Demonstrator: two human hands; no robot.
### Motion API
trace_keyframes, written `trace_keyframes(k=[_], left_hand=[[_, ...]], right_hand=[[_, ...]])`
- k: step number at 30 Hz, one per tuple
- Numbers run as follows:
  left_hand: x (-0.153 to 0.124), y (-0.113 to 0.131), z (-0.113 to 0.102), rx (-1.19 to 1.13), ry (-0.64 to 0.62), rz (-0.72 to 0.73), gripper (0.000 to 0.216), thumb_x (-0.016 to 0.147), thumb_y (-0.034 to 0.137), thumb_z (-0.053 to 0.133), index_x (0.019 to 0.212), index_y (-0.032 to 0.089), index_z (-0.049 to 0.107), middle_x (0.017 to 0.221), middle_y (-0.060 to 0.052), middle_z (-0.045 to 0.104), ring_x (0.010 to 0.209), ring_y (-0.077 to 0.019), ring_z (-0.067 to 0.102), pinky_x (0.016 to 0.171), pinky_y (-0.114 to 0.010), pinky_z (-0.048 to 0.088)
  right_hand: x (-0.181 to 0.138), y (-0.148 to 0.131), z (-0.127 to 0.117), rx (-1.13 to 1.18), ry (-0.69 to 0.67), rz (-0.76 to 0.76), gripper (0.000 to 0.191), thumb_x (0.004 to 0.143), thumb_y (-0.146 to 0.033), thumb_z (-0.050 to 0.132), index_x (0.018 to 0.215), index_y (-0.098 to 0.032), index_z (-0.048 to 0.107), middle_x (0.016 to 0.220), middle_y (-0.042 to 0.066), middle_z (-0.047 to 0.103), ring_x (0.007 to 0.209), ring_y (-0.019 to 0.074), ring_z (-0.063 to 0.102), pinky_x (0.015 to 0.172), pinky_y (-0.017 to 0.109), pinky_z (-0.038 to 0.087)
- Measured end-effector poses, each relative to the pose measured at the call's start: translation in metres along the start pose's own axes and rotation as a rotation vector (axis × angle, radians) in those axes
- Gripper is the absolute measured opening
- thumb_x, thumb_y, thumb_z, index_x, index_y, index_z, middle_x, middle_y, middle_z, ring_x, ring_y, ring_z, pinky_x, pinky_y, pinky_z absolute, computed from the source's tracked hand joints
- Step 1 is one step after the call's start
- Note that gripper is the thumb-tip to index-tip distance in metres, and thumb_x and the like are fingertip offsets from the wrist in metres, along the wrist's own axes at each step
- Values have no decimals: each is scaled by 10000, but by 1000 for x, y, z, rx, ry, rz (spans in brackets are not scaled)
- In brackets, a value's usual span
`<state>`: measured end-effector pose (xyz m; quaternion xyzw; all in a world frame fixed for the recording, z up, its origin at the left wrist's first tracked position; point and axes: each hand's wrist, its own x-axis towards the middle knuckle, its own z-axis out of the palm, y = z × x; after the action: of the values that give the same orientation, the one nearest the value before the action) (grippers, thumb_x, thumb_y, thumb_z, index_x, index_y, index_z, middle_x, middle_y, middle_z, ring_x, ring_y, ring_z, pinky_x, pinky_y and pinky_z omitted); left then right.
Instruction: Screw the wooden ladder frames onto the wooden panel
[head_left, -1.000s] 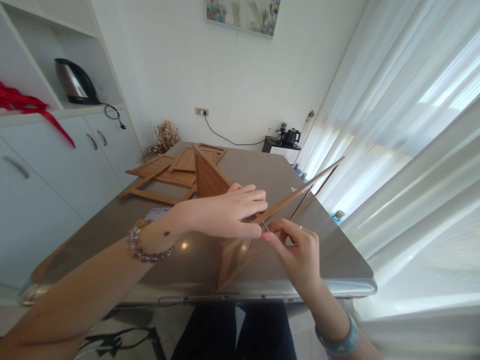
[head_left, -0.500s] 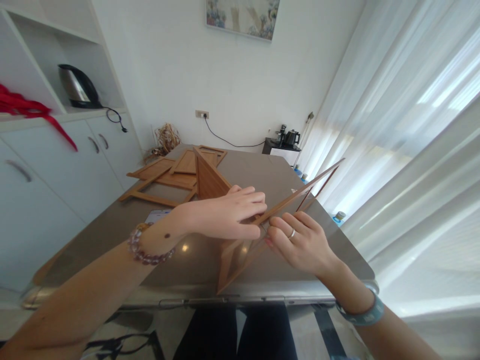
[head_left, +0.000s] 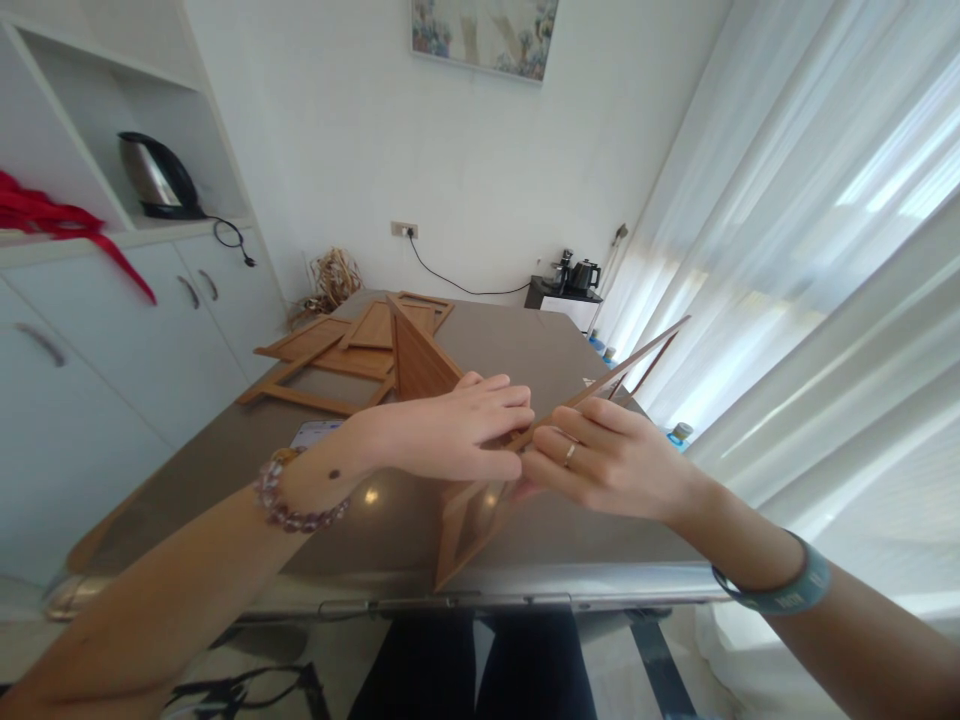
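Observation:
A wooden panel [head_left: 426, 352] stands upright on the table, its top edge slanting towards me. From its near end a thin wooden frame [head_left: 646, 350] with an open or clear middle runs up to the right, and its lower corner reaches towards me. My left hand [head_left: 457, 425] lies over the place where panel and frame meet, fingers over the wood and thumb below, gripping it. Close beside its fingertips, my right hand [head_left: 592, 460] is closed against the near side of the frame. Its curled fingers hide whatever is pinched in them.
Several loose wooden frames and panels [head_left: 322, 365] lie on the grey table [head_left: 360, 545] at the left, with a phone [head_left: 315, 432] beside my left wrist. A white curtain [head_left: 817, 400] hangs to the right. Beyond the table's far end stands a small black cabinet [head_left: 556, 298].
My right hand has turned at the wrist and risen slightly, its forearm swinging out to the right. My left hand and the wooden pieces have hardly moved.

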<state>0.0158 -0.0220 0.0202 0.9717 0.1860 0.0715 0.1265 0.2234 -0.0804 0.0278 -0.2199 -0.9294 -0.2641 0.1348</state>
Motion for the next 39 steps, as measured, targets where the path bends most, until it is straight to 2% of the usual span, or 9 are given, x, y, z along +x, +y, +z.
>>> trace_keyframes(k=[3, 9, 12, 16, 20, 24, 27, 31, 39], left_hand=[[1, -1, 0, -12, 11, 10, 224, 928, 376, 451, 811, 185, 460, 909, 1, 480, 887, -160, 402, 828, -325, 262], [0, -1, -4, -16, 5, 30, 261, 962, 392, 402, 805, 185, 427, 930, -4, 485, 895, -154, 401, 832, -311, 277], [-1, 0, -5, -3, -11, 18, 225, 951, 355, 408, 803, 187, 419, 920, -3, 479, 891, -155, 404, 833, -311, 277], [0, -1, -5, -8, 3, 39, 201, 927, 339, 436, 792, 190, 428, 897, -8, 483, 870, -161, 408, 815, -313, 284], [1, -3, -3, -39, -1, 47, 256, 944, 385, 412, 780, 191, 438, 875, -6, 481, 841, -159, 392, 812, -314, 293], [2, -4, -3, -21, -13, 28, 256, 953, 390, 404, 800, 189, 439, 899, -8, 490, 855, -157, 394, 828, -316, 287], [2, -5, -3, -6, -18, 19, 251, 945, 394, 418, 800, 190, 446, 906, -10, 498, 865, -162, 400, 815, -317, 279], [4, -6, -2, -14, -31, 18, 224, 930, 372, 438, 797, 192, 456, 910, -6, 499, 872, -163, 396, 821, -319, 286], [3, -3, -4, -24, -27, -1, 262, 941, 378, 416, 764, 185, 394, 899, -4, 488, 870, -162, 391, 825, -330, 294]], right_hand=[[1, -1, 5, 30, -28, 33, 334, 1033, -276, 411, 731, -255, 552, 709, -19, 620, 631, 132, 464, 604, 327, 267], [-9, -23, 33, 238, 267, 307, 410, 1037, -283, 364, 663, -214, 519, 601, -12, 584, 560, 118, 455, 630, 319, 285], [-9, -44, 40, 640, 299, 659, 494, 1043, -376, 339, 621, -214, 537, 543, -10, 571, 499, 114, 447, 607, 308, 302], [-2, -64, 38, 1478, 305, 1019, 579, 961, -624, 419, 596, -208, 588, 502, 0, 562, 476, 118, 457, 503, 280, 258], [1, -74, 38, 2088, 369, 1126, 454, 906, -613, 540, 727, -200, 599, 509, -51, 500, 404, 66, 268, 441, 261, 101], [0, -82, 45, 2422, 456, 1053, 371, 918, -556, 563, 770, -218, 523, 512, -111, 352, 391, 43, 108, 468, 245, 130], [2, -87, 52, 2452, 487, 1012, 392, 932, -570, 534, 746, -230, 478, 496, -112, 256, 426, 69, 103, 490, 250, 169], [3, -88, 61, 2334, 483, 1060, 499, 881, -691, 529, 700, -226, 499, 513, -92, 266, 486, 93, 149, 512, 262, 190], [-11, -80, 70, 1775, 446, 1172, 527, 848, -698, 569, 665, -211, 485, 551, -58, 407, 518, 90, 275, 512, 262, 217]])
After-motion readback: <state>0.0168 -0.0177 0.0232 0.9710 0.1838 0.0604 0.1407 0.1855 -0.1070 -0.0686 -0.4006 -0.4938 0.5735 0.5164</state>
